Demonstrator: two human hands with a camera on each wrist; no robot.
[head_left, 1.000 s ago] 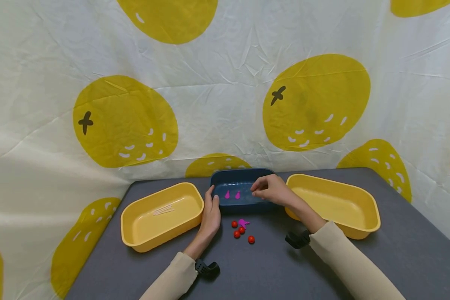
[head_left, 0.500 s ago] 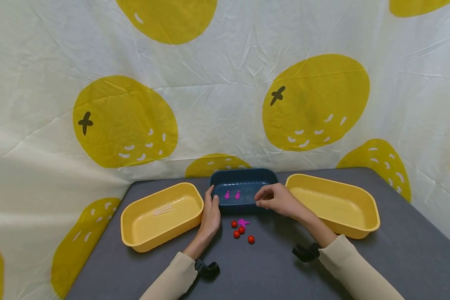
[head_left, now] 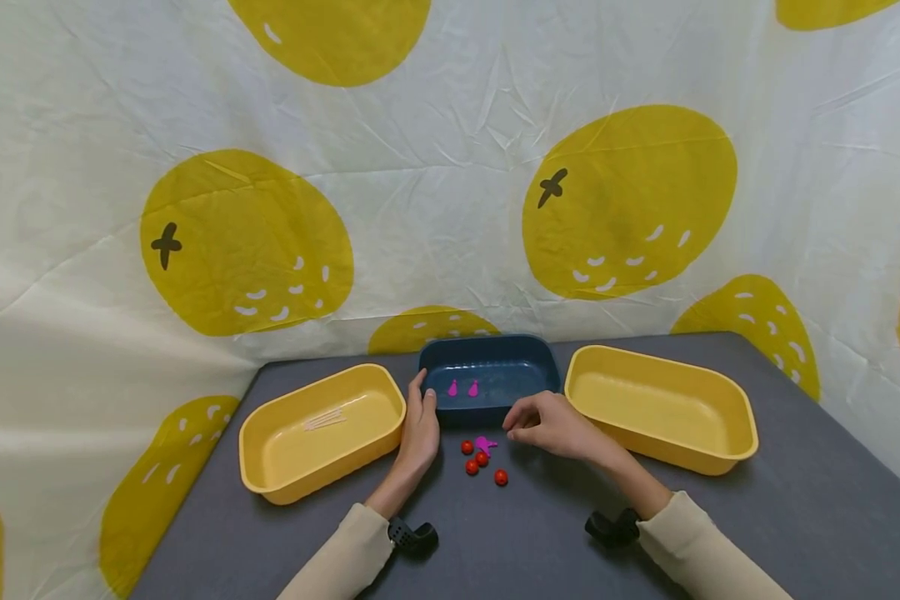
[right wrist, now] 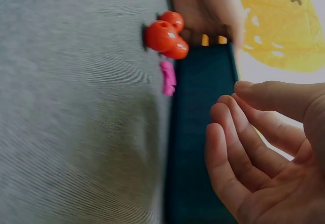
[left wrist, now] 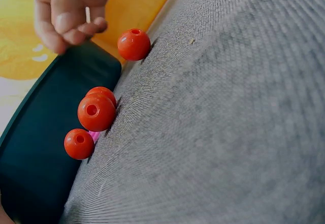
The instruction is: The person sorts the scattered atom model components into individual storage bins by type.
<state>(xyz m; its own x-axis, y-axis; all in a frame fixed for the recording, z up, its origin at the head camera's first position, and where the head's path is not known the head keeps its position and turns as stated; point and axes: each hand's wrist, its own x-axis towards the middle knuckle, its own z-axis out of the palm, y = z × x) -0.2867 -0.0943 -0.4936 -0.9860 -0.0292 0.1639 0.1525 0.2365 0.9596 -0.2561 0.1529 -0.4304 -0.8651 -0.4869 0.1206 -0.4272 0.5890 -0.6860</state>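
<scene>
My left hand [head_left: 420, 429] rests against the left end of the dark blue bin [head_left: 495, 414], its fingers along the end wall and its thumb at the front corner. Two small pink pear-shaped pieces [head_left: 473, 389] lie in this bin. In front of the bin are several red beads [head_left: 501, 477] with holes, beside a pink knobbly piece [head_left: 484, 445]. My right hand [head_left: 551, 425] hovers before the bin's front right corner, right of the beads. Its fingers are loosely bent, thumb near the index fingertip [right wrist: 244, 87], and nothing shows between them in the right wrist view.
A yellow bin [head_left: 285, 492] holding several thin pale sticks [head_left: 324, 419] stands left of the blue bin. Another yellow bin [head_left: 667, 408] stands at the right, beyond my right forearm. A patterned cloth [head_left: 435, 242] hangs behind the grey table [head_left: 510, 550].
My right hand has drawn back from over the blue bin toward the table in front of it. My left hand has stayed at the bin's left end.
</scene>
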